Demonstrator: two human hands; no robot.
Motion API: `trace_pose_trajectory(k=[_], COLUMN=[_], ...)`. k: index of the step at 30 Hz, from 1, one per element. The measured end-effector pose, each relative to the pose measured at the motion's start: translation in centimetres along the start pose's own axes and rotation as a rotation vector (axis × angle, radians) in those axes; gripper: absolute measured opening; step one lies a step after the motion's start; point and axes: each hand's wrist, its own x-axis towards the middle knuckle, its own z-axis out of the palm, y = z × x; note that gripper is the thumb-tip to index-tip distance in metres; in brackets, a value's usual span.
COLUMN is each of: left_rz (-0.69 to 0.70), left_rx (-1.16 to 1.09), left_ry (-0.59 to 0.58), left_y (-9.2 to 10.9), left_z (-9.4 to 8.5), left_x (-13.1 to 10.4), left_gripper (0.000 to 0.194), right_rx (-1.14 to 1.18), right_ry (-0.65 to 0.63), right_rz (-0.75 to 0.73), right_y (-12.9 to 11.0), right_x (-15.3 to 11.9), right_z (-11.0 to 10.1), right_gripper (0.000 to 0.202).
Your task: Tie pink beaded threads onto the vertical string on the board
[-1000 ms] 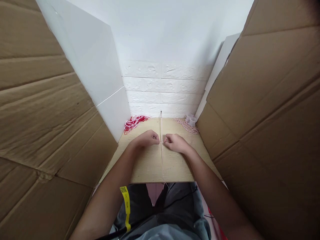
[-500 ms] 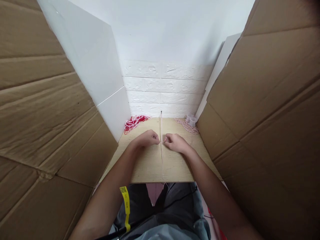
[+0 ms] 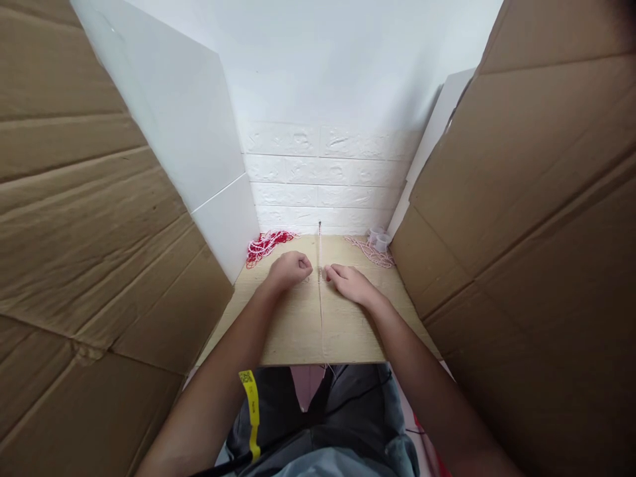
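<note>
A thin pale cord (image 3: 322, 324) runs straight down the middle of the board, from a small hook or nail (image 3: 320, 223) at the wall to past the front edge. About halfway along, it looks thicker, as if knotted. My left hand (image 3: 291, 269) is closed just left of this cord, with a bit of thin cord showing below its fingers. On the other side, my right hand (image 3: 348, 281) pinches close beside the thicker part; a fine strand seems to lie at its fingertips, too small to see clearly.
Red and white cords (image 3: 268, 246) lie heaped at the back left of the wooden board (image 3: 293, 331). Pale pink cords (image 3: 372, 252) and small clear cups (image 3: 380, 240) sit at the back right. Cardboard walls (image 3: 124, 265) flank both sides; a white brick-patterned wall (image 3: 322, 172) stands behind.
My left hand has moved slightly left and away from the middle cord. My right hand's fingers have straightened a little, staying beside the cord.
</note>
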Motion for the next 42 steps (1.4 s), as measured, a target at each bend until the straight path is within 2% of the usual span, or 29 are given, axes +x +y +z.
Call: trace_pose_trajectory(k=[2, 5, 11, 17, 24, 29, 34, 42], left_rz=[0.060, 0.146, 0.197, 0.124, 0.139, 0.131, 0.108, 0.145], left_rx=[-0.003, 0.014, -0.027, -0.335, -0.425, -0.378, -0.292, -0.079], left_ry=[-0.007, 0.042, 0.071, -0.016, -0.153, -0.208, -0.202, -0.158], left_y=[-0.1, -0.3, -1.1, -0.6, -0.4, -0.6, -1.0, -0.9], left_z=[0.2, 0.6, 1.4, 1.1, 1.0, 1.1, 1.3, 1.2], left_x=[0.1, 0.3, 0.7, 0.5, 0.5, 0.4, 0.3, 0.1], left_gripper=[0.019, 0.019, 0.018, 0.022, 0.022, 0.022, 0.025, 0.023], right_rx=[0.011, 0.016, 0.006, 0.045, 0.151, 0.175, 0.159, 0.134], right_ry=[-0.013, -0.017, -0.003, 0.078, 0.095, 0.078, 0.098, 0.091], right_rz=[-0.007, -0.010, -0.038, -0.032, -0.022, -0.024, -0.066, -0.112], right_y=[0.1, 0.1, -0.1, -0.4, -0.5, -0.5, -0.5, -0.5], right_x=[0.0, 0.0, 0.1, 0.2, 0.2, 0.2, 0.3, 0.3], right_z=[0.0, -0.1, 0.1, 0.0, 0.1, 0.3, 0.3, 0.3], right_gripper=[0.049, 0.048, 0.044, 0.043, 0.045, 0.045, 0.042, 0.042])
